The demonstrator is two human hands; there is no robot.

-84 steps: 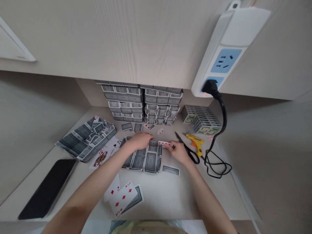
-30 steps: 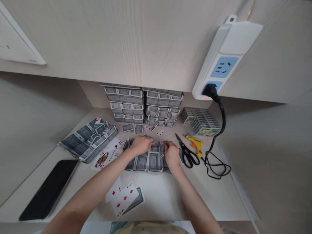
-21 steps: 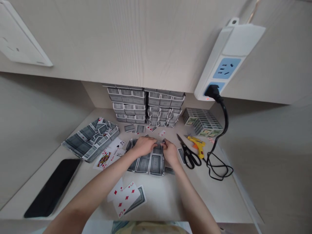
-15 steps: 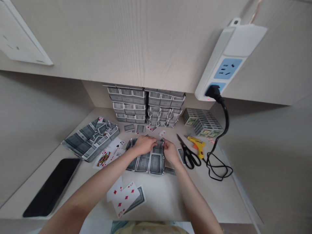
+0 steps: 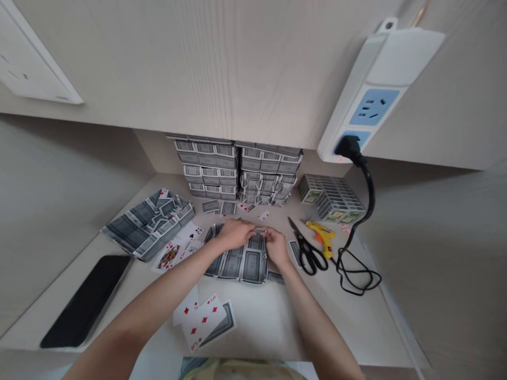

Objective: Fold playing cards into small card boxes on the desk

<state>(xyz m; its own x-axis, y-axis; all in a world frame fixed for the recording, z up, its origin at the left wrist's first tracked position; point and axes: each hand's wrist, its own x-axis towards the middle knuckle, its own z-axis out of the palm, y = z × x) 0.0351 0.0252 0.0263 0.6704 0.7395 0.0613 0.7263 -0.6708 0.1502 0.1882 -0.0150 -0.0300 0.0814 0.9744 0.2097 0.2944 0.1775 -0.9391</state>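
A shallow box made of playing cards [image 5: 236, 266], grey patterned backs showing, lies in front of me. My left hand [image 5: 236, 234] reaches over its far side, fingers curled at the far right corner. At that same corner my right hand [image 5: 276, 246] pinches the rim from outside. The fingertips of both hands nearly meet there, and they partly hide the corner. Just right of my right hand lie black-handled scissors [image 5: 310, 256] and a yellow glue gun [image 5: 324, 236]. Face-up playing cards [image 5: 205, 319] lie nearer to me.
A larger card tray [image 5: 134, 229] with loose cards stands at left, a black phone [image 5: 85, 303] before it. Stacked card boxes [image 5: 209, 155] line the back wall. Wrapped card packs [image 5: 336, 198] sit back right. A black cord [image 5: 370, 198] hangs from the power strip [image 5: 374, 105].
The right fingers have shifted slightly up and left over the box's far right corner, closer to the left fingertips. My left hand and the box stay almost in place. The view has tilted slightly.
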